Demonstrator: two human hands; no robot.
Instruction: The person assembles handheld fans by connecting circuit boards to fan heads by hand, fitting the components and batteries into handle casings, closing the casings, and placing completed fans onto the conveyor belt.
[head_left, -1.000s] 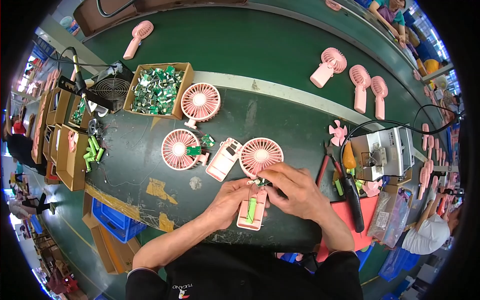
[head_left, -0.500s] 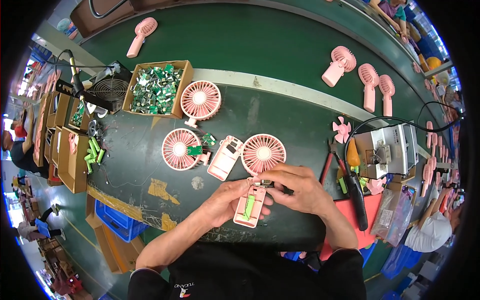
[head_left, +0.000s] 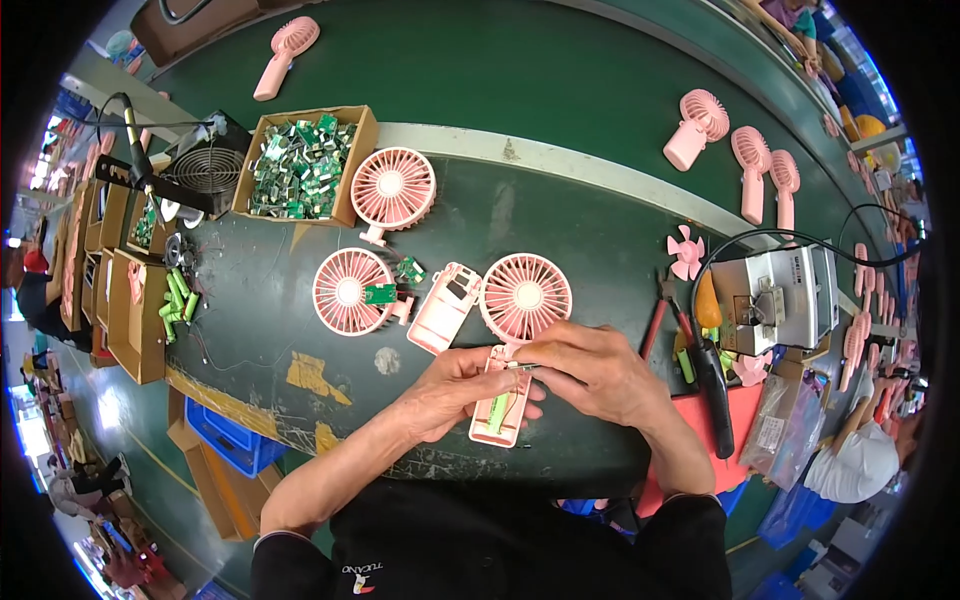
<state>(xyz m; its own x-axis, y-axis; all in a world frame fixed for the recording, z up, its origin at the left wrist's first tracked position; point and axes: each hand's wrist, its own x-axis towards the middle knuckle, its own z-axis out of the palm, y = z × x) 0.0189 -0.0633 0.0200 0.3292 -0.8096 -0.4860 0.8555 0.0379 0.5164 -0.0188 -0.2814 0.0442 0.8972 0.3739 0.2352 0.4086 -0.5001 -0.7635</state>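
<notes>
My left hand (head_left: 445,395) is wrapped round a pink handle shell (head_left: 497,432), its thumb laid across the upper part. Inside the shell lies a green battery cell (head_left: 498,410) with thin wires. A pink round fan head (head_left: 527,297) adjoins the shell's far end; my fingers hide the joint. My right hand (head_left: 600,375) pinches a small circuit board (head_left: 522,367) at the shell's upper end, seen nearly edge-on and mostly covered by fingertips. Left of the fan head rests a separate pink handle cover (head_left: 443,310).
Two more fan heads (head_left: 393,190) and loose green boards (head_left: 410,269) lie at left, by a carton of circuit boards (head_left: 362,165). A soldering iron (head_left: 147,165) stands far left. Pliers (head_left: 655,318), a black-handled tool (head_left: 712,400) and a metal-cased device (head_left: 790,300) are at right. Finished-looking fans (head_left: 696,130) lie beyond the rail.
The small board has tilted from showing its face to nearly edge-on. My left thumb has moved right, over the shell, toward my right fingertips. The whole view has shifted slightly.
</notes>
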